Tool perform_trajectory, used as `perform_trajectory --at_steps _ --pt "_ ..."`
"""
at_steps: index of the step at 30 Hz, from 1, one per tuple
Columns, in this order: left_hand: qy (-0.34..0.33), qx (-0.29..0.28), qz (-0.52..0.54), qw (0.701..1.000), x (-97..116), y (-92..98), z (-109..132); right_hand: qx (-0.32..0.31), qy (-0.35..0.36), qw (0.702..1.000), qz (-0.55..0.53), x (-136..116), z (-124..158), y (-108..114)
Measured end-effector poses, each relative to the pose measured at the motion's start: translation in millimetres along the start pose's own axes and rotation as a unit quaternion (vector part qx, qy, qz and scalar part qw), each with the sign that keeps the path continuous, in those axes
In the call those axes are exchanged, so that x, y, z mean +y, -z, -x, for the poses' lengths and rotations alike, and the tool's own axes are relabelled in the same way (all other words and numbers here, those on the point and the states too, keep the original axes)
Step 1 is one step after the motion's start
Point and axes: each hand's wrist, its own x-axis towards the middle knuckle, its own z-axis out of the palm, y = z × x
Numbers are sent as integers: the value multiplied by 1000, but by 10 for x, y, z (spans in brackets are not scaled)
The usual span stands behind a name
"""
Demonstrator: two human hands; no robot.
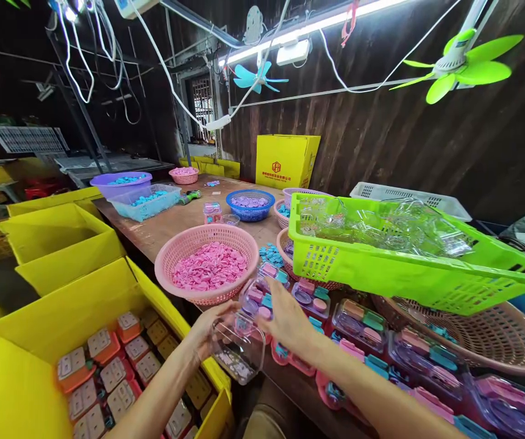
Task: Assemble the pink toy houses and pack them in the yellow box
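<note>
My left hand (207,334) is closed round the left side of a clear plastic clamshell case (239,349), which I hold over the table's front edge. My right hand (287,320) lies with its fingers stretched out over the case's open lid and over a filled case (262,292) of pink, blue and purple pieces just behind it. A pink basket (177,256) heaped with small pink parts stands right behind my hands.
An open yellow carton (38,366) at lower left holds several packed cases. A tilted green crate (381,274) of empty clear cases rests over a big pink basket (509,341) at right. Rows of filled cases (363,323) line the table front. Further baskets and yellow boxes stand behind.
</note>
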Motion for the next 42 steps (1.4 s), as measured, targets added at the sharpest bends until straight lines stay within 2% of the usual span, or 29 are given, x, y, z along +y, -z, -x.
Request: perform_trajectory --at_steps 2,4,7,11,14,16,18,20,22,25,26,28,30,33,35,38,40,42 --pt "-22 61 16 998 32 92 -22 -16 -7 999 32 64 -211 44" --pt "-18 104 38 994 30 190 -37 -64 -17 997 42 126 -362 59" --pt "1 125 68 990 -18 302 -47 -130 -29 990 42 201 -446 -34" --pt "14 142 87 986 -41 299 -31 -143 -11 989 32 271 -426 -234" --pt "21 144 80 986 -12 207 -16 -130 -14 991 18 285 -389 -200" --pt "20 139 77 987 -8 126 -24 -77 0 997 -12 249 -319 -45" --pt "12 121 80 989 -33 21 -53 -35 57 997 -44 173 -178 165" --pt "5 97 77 992 -85 -120 -97 -51 127 990 -45 82 26 353" --pt "9 55 67 996 -145 -294 -138 -83 150 985 -7 30 246 469" --pt "14 -13 15 1000 -211 -550 -171 -58 89 994 27 111 500 534" --pt "-5 -21 -22 1000 -220 -613 -174 -34 53 998 22 181 556 544" --pt "-87 -22 -133 987 -223 -688 -180 15 -24 1000 6 351 635 556" --pt "-196 -28 -278 940 -223 -702 -198 44 -92 995 -3 513 684 541" --pt "-296 -75 -502 809 -266 -682 -259 29 -126 991 -20 662 723 437" --pt "-307 -99 -625 710 -327 -684 -312 3 -126 992 -18 693 730 339" --pt "-268 -109 -758 585 -435 -722 -386 -39 -140 989 20 685 724 223" --pt "-249 -96 -807 527 -504 -743 -430 -54 -148 986 48 669 723 182" --pt "-249 -74 -831 492 -565 -743 -472 -62 -154 984 67 654 730 164"
